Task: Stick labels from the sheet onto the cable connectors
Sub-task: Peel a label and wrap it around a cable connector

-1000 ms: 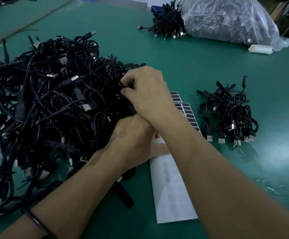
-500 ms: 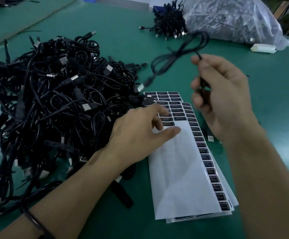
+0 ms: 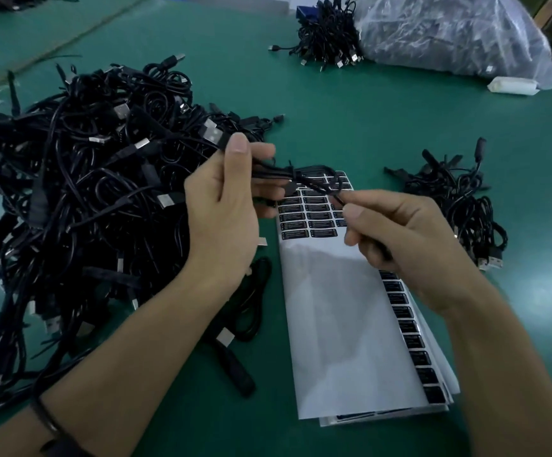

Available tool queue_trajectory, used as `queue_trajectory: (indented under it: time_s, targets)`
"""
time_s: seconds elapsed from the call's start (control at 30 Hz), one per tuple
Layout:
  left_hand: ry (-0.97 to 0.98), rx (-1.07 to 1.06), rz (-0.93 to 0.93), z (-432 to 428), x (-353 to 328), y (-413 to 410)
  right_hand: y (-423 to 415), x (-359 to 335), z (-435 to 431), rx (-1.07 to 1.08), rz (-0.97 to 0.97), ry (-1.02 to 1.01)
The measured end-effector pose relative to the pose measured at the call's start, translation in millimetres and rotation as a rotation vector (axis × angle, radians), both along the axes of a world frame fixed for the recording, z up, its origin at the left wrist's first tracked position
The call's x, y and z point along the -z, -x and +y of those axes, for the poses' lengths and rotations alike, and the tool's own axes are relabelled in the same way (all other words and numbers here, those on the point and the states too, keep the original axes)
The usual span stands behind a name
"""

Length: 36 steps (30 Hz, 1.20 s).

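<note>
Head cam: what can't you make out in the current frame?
- Print on the label sheet: too small and blurred in the head view. The right hand also covers some labels.
- One end of the held cable: hidden inside the right hand's curled fingers. Can't tell if it carries a label.
- Contents of the plastic bag: blurred by crinkled film, and the top is cut off by the frame edge.

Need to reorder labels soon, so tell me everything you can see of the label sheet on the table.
The label sheet is glossy white backing, flat on the green table, atop at least one more sheet peeking out at its near and right edges. Most is bare; black rectangular labels with pale print remain in rows at the far end and one column along the right edge. The left hand and right hand hold a cable above the far end, hiding part.
</note>
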<state>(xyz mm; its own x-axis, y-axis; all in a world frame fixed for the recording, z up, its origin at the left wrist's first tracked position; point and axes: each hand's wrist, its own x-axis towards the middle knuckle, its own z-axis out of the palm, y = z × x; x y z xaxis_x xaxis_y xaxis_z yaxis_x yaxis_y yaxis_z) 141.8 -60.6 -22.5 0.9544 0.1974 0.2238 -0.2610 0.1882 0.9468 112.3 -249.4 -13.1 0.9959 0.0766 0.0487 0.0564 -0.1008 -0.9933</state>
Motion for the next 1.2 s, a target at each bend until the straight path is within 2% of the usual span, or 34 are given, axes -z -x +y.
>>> queue_trajectory:
  time_s: [0.2,0.37,0.47,0.57,0.7,0.9,1.1,1.2]
  targets:
    - [0.085,-0.072,-0.052,2.6,-2.5,-0.7,-1.8,4.2,-9.4,0.149,0.041,-0.115]
    - [-0.012,-0.13,-0.068,1.0,-0.1,-1.5,-3.7,8.3,-6.3,0.242,-0.042,0.02]
    - [-0.07,-0.13,-0.078,1.6,0.6,-1.2,-2.5,6.2,-4.6,0.286,-0.061,-0.001]
    - [-0.209,-0.199,-0.106,2.3,2.2,0.5,-2.3,6.5,-4.2,0.302,-0.066,-0.045]
    - [-0.497,-0.216,-0.213,0.5,2.7,5.7,-3.7,7.2,-3.9,0.248,-0.05,-0.068]
    - [-0.981,-0.303,-0.605,-5.2,3.8,14.5,-4.6,7.9,-3.6,0.182,-0.151,-0.054]
    - [-1.173,-0.165,-0.591,-6.7,1.0,16.4,-2.3,7.7,-2.6,0.033,-0.194,-0.048]
    - [-1.21,-0.11,-0.587,-6.1,1.7,15.1,-0.4,5.3,-0.5,-0.015,-0.189,-0.057]
